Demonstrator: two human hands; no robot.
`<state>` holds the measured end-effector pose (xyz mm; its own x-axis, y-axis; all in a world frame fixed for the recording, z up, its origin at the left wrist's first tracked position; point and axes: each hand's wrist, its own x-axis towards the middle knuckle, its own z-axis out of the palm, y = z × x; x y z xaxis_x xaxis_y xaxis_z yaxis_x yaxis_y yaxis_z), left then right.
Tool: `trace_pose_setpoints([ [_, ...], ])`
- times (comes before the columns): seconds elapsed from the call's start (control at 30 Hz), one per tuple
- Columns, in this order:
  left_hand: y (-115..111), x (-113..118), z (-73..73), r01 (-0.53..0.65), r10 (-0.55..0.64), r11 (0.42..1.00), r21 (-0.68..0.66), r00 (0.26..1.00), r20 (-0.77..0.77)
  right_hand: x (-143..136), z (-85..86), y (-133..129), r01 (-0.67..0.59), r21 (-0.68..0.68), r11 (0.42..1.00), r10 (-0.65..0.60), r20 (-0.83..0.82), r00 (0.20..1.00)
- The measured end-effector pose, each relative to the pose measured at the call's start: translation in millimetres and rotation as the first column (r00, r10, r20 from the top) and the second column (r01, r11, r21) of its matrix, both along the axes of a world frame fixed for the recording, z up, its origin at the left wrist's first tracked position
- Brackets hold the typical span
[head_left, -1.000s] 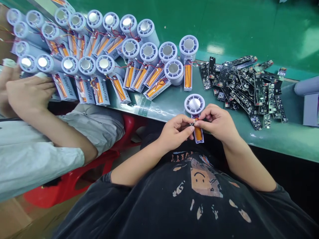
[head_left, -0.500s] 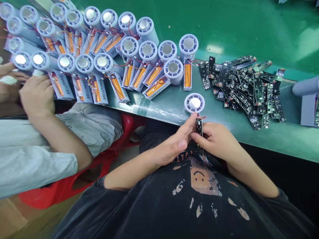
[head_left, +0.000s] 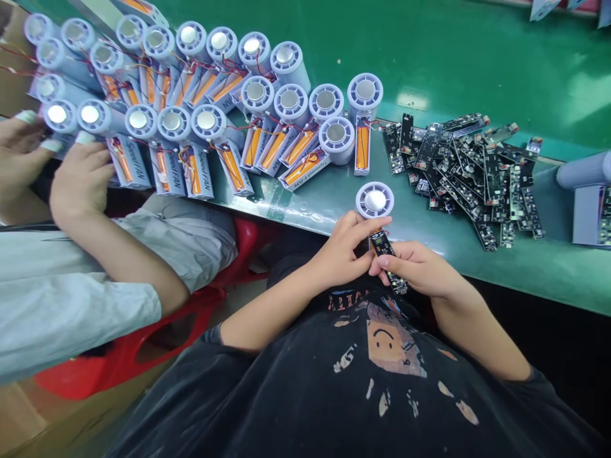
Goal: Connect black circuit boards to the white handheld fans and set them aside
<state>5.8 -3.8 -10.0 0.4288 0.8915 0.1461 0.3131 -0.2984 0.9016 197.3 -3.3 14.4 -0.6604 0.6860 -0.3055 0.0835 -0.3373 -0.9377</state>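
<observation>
A black circuit board (head_left: pixel 383 245) slants down to the right, pinched near its middle by my right hand (head_left: pixel 420 267), thumb on top. My left hand (head_left: pixel 346 245) is curled at the near side of a pale lilac fan unit (head_left: pixel 375 200), its index finger stretched across just under the round head. This hand appears to grip the fan's lower part, which is mostly hidden behind the fingers and the board. Thin wires and a bit of orange show between the fan head and the board's upper end. The head has a silvery disc in its middle.
Several fan units (head_left: pixel 291 102) with orange cells and loose wires stand at left. A heap of circuit boards (head_left: pixel 477 165) lies right of centre. Another lilac fan part (head_left: pixel 589 213) is at the right edge. A co-worker's hands (head_left: pixel 81 175) are at far left, near a red stool (head_left: pixel 248 245).
The board has turned from upright to slanted, its face now showing. My left hand has gone from flat beside the board to curled by the fan. The co-worker's hands have shifted slightly.
</observation>
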Motion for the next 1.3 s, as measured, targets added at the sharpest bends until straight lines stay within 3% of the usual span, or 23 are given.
trace_pose_setpoints([
  [0.17,7.8,1.5,0.2,0.051,-0.052,0.999,-0.015,0.994,-0.1,-4.3,0.0,0.5,0.023,-0.108,0.994,-0.036,-0.116,0.993],
  [0.3,9.3,0.8,1.5,0.019,-0.017,1.0,0.012,0.989,-0.147,-4.0,-6.5,1.3,0.058,-0.246,0.968,-0.097,-0.15,0.984],
  [0.5,6.4,-3.1,3.7,-0.05,0.12,0.954,0.295,0.967,-0.223,1.7,-13.8,3.2,0.112,-0.338,0.935,-0.159,-0.115,0.981],
  [0.67,11.6,-12.5,6.6,-0.088,0.178,0.923,0.375,0.961,-0.212,6.4,-12.4,6.9,0.21,-0.301,0.93,-0.244,-0.081,0.966],
  [0.8,19.0,-16.5,8.4,-0.042,0.143,0.93,0.365,0.957,-0.253,8.4,-13.4,6.9,0.214,-0.283,0.935,-0.237,-0.047,0.97],
  [0.9,20.4,-15.3,9.6,-0.068,0.185,0.932,0.357,0.934,-0.306,9.1,-14.7,4.9,0.211,-0.272,0.939,-0.222,-0.012,0.975],
  [1.13,12.5,-5.7,13.7,0.034,0.314,0.833,0.552,0.792,-0.524,6.4,-16.8,1.8,0.192,-0.098,0.977,-0.185,0.076,0.98],
  [1.3,-2.3,1.5,19.1,0.094,0.369,0.801,0.591,0.7,-0.612,1.3,-21.5,-4.1,0.268,0.041,0.962,-0.271,0.069,0.96],
])
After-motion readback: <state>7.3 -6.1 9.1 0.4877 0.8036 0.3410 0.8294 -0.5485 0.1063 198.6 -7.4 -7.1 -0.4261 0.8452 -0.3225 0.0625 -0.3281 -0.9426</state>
